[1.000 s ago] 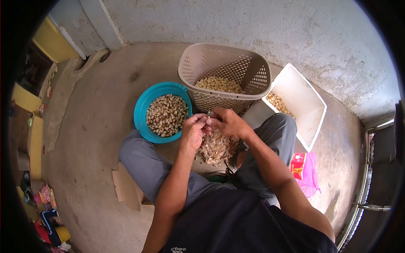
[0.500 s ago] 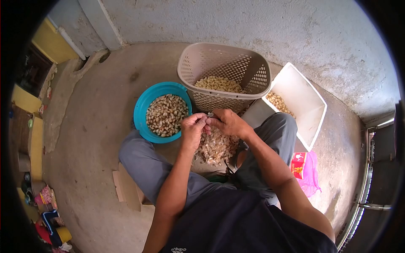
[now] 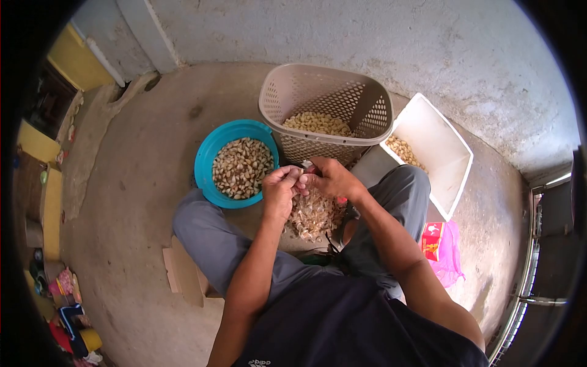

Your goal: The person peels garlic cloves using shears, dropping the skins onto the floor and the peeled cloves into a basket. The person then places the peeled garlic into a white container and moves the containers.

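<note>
My left hand (image 3: 281, 188) is closed, thumb and fingers pinching what looks like a garlic clove, mostly hidden by the fingertips. Touching it from the right, my right hand (image 3: 330, 180) is closed around a small knife with a red handle (image 3: 341, 200); red shows at both sides of the fist. Below both hands lies a heap of garlic skins (image 3: 315, 215) on the floor between my legs. Unpeeled garlic cloves (image 3: 241, 168) fill part of a turquoise basin (image 3: 203, 160) at left. Pale peeled cloves (image 3: 318, 123) lie in a brown perforated basket (image 3: 324, 139) ahead.
A white foam box (image 3: 449, 156) with some cloves (image 3: 403, 151) tilts at right of the basket. A pink mesh bag (image 3: 449, 257) with a red label lies by my right leg. Cardboard (image 3: 186, 275) sits by my left leg. A wall (image 3: 342, 37) stands behind the basket.
Both hands stay together in nearly the same place. My right hand has turned slightly, and red parts of the knife handle now show. The containers have not moved.
</note>
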Motion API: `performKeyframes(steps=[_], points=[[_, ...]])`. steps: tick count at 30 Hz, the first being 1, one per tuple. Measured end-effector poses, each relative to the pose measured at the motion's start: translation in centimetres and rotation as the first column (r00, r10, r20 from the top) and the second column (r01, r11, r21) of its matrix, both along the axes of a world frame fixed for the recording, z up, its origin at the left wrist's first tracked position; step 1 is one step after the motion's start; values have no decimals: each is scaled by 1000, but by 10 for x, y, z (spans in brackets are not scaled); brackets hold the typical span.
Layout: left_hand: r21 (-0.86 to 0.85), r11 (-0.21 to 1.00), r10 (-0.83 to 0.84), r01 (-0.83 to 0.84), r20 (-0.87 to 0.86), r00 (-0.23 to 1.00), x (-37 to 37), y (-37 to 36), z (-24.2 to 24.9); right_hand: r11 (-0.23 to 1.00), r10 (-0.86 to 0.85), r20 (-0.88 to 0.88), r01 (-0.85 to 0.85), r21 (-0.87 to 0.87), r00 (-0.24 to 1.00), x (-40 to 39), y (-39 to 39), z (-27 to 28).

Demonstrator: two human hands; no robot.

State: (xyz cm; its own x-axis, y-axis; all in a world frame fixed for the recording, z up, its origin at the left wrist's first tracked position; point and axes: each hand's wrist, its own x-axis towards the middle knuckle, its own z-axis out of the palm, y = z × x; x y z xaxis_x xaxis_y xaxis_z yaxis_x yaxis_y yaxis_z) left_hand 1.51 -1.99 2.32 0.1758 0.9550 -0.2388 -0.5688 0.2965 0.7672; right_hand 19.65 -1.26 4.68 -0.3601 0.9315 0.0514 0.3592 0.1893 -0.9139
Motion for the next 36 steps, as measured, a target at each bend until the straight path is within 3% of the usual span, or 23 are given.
performKeyframes(steps=[8,17,20,24,29,32,36], points=[[138,986,-79,96,-124,989,-3,3,-6,997,42,144,-32,-76,989,4,1,12],[152,979,-106,133,-172,979,-5,3,-7,989,96,114,-82,-120,989,3,-1,15],[140,970,-166,197,-206,964,-10,4,-7,993,121,271,-117,-29,955,2,-4,19],[61,971,-217,232,-195,957,-14,1,-9,990,129,350,-142,13,928,-3,-12,23],[-68,991,-118,113,-69,991,-8,2,-10,994,19,362,-55,91,932,-9,-14,20],[-129,989,-73,67,-40,997,-5,4,-18,964,-73,537,-79,255,841,-17,-18,25],[-233,972,-16,3,-55,998,-4,2,-15,935,-63,553,-145,325,831,-18,-19,23]])
